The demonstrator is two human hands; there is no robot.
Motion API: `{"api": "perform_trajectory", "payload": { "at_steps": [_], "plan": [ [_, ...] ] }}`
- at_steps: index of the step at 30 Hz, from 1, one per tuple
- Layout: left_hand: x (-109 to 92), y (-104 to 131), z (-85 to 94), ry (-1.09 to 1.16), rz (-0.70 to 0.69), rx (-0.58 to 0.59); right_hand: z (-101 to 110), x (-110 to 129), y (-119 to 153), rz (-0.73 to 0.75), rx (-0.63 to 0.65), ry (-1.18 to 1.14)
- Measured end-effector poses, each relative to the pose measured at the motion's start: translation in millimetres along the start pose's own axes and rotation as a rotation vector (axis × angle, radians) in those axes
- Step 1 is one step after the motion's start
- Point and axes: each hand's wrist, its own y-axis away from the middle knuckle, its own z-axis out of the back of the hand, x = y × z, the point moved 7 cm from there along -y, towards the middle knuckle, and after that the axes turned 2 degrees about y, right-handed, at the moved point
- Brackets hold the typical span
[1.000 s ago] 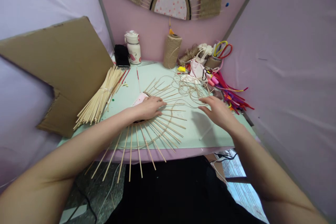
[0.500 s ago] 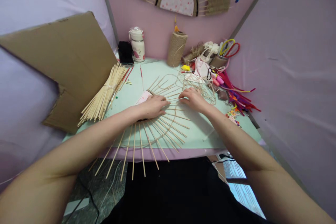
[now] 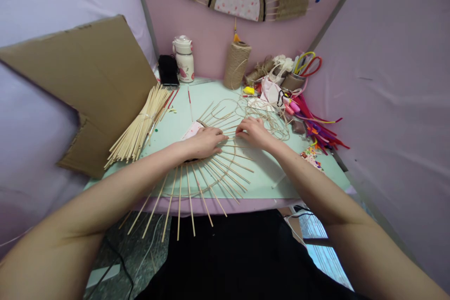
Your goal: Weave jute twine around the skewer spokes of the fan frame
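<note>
At the middle of the tabletop's (image 3: 262, 183) front edge lies a fan frame (image 3: 189, 187) of thin wooden sticks, several of whose tips overhang that edge. The left hand (image 3: 206, 143) rests palm down over the hub, beside the pink-dotted panel (image 3: 191, 130); whether its fingers grip a stick cannot be told. The right hand (image 3: 255, 132) is narrow, thumb and fingertips drawn together at the stick ends on the frame's right side; what they pinch, if anything, is too small to tell. Loose twine (image 3: 279, 127) lies in tangled loops just behind and beside the right hand.

Likely faults:
- Frame pivots: left-hand pressure lifts, or the person's body knocks the overhanging tips.
- Twine knots or snags: the loops catch on stick ends or the wrist.
- Sticks splay or bend: the strand laid across them is pulled too hard.
</note>
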Motion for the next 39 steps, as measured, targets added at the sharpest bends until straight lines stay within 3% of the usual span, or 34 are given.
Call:
{"api": "perform_trajectory", "payload": {
  "at_steps": [13, 19, 27, 35, 39],
  "plan": [
    [-2.7, -0.2, 2.4, -0.006, 0.021, 0.012, -4.0, 0.7, -0.9, -0.041, 0.017, 0.018],
    [-13.1, -7.7, 3.6, -0.019, 0.008, 0.054, -4.4, -1.8, -1.6, -0.056, 0.028, 0.01],
    [-15.8, -13.5, 3.8, -0.055, 0.0, 0.023, -6.2, -3.7, -1.0, -0.065, 0.013, -0.016],
    [-13.6, -14.3, 1.3, -0.032, -0.012, 0.014, 10.2, -36.4, 10.0, -0.228, -0.115, -0.162],
    [-13.6, -15.1, 1.1, -0.013, -0.016, 0.009, 14.4, -51.5, 24.2, -0.326, -0.046, -0.091]
  ]
}}
